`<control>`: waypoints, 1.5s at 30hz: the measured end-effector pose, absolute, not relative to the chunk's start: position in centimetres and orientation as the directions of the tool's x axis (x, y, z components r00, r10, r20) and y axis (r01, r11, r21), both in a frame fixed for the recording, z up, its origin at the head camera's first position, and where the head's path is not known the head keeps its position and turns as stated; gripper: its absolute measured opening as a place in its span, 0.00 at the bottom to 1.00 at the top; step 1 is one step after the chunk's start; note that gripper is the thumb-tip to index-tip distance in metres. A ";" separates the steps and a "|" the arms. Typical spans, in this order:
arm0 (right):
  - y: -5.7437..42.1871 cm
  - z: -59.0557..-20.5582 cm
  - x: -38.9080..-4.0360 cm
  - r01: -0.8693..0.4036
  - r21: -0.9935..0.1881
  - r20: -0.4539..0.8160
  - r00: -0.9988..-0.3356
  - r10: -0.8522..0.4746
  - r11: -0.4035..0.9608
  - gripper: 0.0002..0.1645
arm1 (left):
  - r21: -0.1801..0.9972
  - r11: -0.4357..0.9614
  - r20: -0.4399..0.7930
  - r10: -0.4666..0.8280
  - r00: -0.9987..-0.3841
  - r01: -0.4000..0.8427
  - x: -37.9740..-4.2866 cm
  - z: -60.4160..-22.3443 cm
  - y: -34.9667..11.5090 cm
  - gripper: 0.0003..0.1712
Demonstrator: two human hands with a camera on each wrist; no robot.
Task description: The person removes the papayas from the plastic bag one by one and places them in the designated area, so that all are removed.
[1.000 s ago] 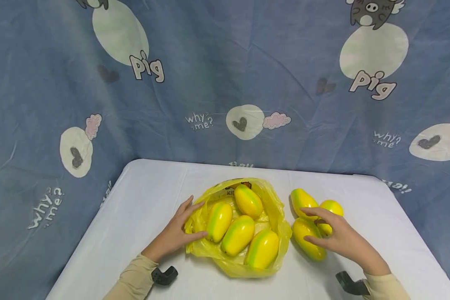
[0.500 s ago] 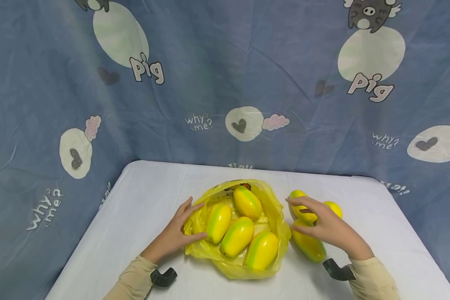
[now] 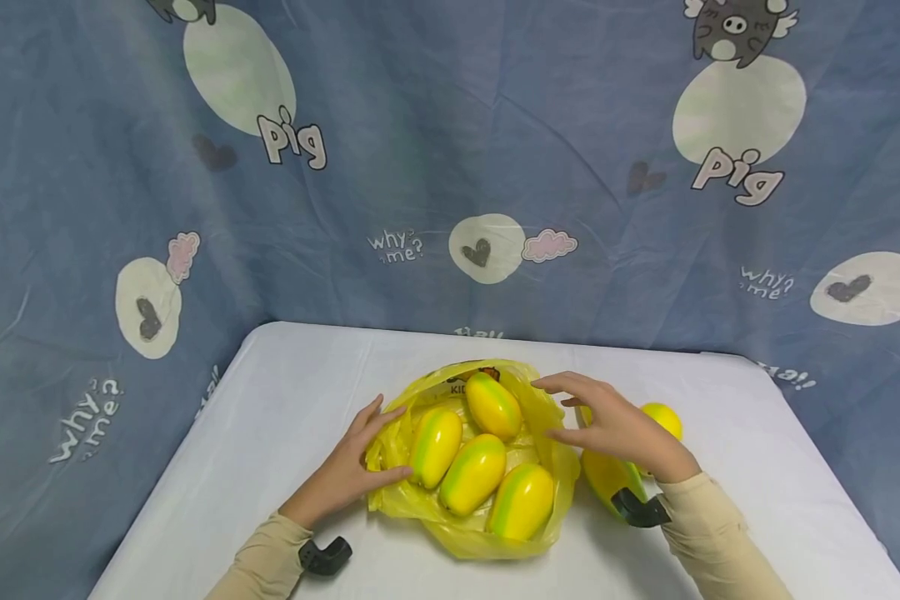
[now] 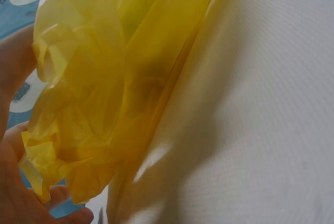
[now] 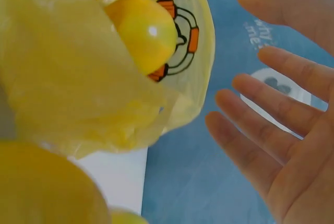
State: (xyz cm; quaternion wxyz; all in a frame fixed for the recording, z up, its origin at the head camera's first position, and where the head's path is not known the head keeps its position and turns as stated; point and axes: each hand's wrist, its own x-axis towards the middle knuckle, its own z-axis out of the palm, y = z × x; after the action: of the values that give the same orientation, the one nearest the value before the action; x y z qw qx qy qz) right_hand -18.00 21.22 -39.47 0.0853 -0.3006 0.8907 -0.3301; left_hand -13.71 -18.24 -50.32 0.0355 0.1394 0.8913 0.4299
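Observation:
A yellow plastic bag [image 3: 562, 500] stands wide open on the table with several glossy yellow-green mangoes [image 3: 474, 475] inside. My left hand [image 3: 348, 467] rests against the bag's left rim, its thumb and index finger reaching over the edge. In the left wrist view, crumpled plastic [image 4: 78, 104] covers part of that hand's fingers. Over the bag's right rim hovers my right hand [image 3: 615, 425], holding nothing. Its fingers are spread apart from the bag in the right wrist view. Beneath and behind the right arm lie loose mangoes [image 3: 662, 419], partly hidden by the hand and wrist.
A white cloth covers the table [image 3: 300, 375]. Behind it hangs a blue printed curtain [image 3: 435, 150]. Dark curved mounts [image 3: 326, 557] sit on both wrists, the right one just over a loose mango [image 3: 603, 475].
My right hand has moved left, from above the loose mangoes to the bag's right rim. The left hand keeps its place at the left rim.

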 end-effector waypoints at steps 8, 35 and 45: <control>19.3 -39.3 -19.6 -0.529 -0.628 0.041 -0.755 -0.654 0.571 0.38 | 0.777 0.595 0.044 0.271 -0.962 0.204 -13.8 -50.3 -18.2 0.51; 14.0 -42.2 -23.2 -0.519 -0.526 -0.119 -0.740 -0.662 0.674 0.43 | 0.774 0.598 0.042 0.277 -0.960 0.207 -13.7 -50.4 -18.0 0.51; 13.7 -42.4 -23.2 -0.465 -0.578 -0.175 -0.732 -0.659 0.671 0.47 | 0.774 0.599 0.042 0.275 -0.961 0.206 -13.7 -50.3 -18.0 0.51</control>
State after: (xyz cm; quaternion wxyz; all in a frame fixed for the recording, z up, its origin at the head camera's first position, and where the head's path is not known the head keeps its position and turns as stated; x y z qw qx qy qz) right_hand -23.22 13.71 -42.40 0.1882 -0.3141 0.8943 -0.2571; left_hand -13.73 -18.05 -50.31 0.0406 0.1345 0.8932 0.4271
